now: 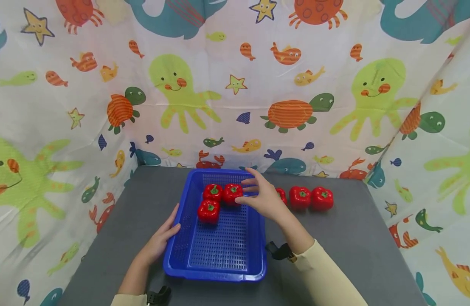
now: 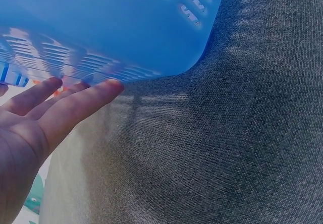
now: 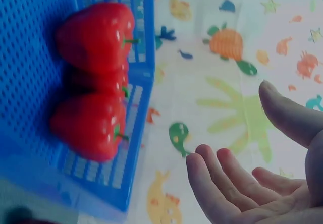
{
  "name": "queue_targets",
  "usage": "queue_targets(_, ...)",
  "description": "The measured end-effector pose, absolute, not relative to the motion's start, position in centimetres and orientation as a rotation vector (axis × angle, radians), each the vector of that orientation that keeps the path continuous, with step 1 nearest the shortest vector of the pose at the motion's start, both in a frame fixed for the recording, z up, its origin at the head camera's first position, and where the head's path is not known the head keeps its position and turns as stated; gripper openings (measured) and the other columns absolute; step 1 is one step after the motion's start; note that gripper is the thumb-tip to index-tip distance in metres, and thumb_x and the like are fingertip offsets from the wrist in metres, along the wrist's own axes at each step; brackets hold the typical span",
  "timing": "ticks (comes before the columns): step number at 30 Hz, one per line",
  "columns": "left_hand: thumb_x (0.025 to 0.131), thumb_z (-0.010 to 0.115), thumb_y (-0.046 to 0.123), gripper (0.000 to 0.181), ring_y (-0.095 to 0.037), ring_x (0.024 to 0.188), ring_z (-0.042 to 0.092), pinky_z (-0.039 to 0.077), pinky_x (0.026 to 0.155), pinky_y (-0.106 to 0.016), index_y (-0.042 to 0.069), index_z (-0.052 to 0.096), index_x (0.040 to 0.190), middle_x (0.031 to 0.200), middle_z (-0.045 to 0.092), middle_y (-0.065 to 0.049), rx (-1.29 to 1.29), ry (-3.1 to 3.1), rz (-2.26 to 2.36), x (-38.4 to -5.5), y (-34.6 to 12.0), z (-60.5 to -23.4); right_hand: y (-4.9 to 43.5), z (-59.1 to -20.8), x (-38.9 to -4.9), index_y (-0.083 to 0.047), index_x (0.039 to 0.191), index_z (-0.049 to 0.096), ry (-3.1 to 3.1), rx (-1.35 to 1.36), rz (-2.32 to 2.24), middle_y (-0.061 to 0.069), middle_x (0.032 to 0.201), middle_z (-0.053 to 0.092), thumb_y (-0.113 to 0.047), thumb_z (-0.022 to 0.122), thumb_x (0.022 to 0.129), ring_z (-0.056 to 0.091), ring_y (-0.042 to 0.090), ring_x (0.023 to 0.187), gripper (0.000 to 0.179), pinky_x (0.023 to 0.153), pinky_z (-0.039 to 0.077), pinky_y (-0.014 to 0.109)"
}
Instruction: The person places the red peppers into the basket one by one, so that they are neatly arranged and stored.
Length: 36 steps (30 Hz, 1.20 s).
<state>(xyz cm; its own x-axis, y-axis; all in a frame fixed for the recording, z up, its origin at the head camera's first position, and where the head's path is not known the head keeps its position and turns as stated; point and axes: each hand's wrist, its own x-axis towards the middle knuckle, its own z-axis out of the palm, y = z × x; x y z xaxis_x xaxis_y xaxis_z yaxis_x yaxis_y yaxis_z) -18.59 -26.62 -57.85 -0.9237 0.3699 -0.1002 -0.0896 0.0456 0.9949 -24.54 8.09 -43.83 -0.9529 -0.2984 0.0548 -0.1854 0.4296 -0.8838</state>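
Note:
A blue plastic basket [image 1: 215, 275] with perforated walls stands on the table, holding three red bell peppers with green stems: one at the back [image 1: 213, 192], one to its right [image 1: 232, 194] and one in front [image 1: 209, 211]. My left hand [image 1: 158, 243] rests against the basket's left side, its fingers fairly straight on the outer wall in the left wrist view. Over the basket's right rim hovers my right hand [image 1: 264, 199], thumb and fingers spread with nothing between them. In the right wrist view this hand [image 3: 252, 193] is apart from the peppers [image 3: 96, 37].
Right of the basket, three more red bell peppers stand in a row: one partly hidden by the right hand [image 1: 281, 195], a middle one [image 1: 300, 198] and an outer one [image 1: 322, 199]. A curtain [image 1: 235, 144] printed with sea animals encloses the grey table [image 1: 353, 246] at the back and sides.

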Motion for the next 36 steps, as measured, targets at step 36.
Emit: queue_targets(36,0.103,0.035,0.03,0.059,-0.031,0.146,0.014,0.033,0.107,-0.055,0.04,0.002,0.151,0.16,0.0,0.012,0.233,2.049,1.918,-18.7,-26.4,-57.8,26.3,-50.2,-25.5,-0.031,0.152,0.016,2.989,0.299,-1.596,0.003,0.157,0.024,-0.043,0.076,0.077,0.022,0.031,0.143,0.097,0.1,0.036,0.064)
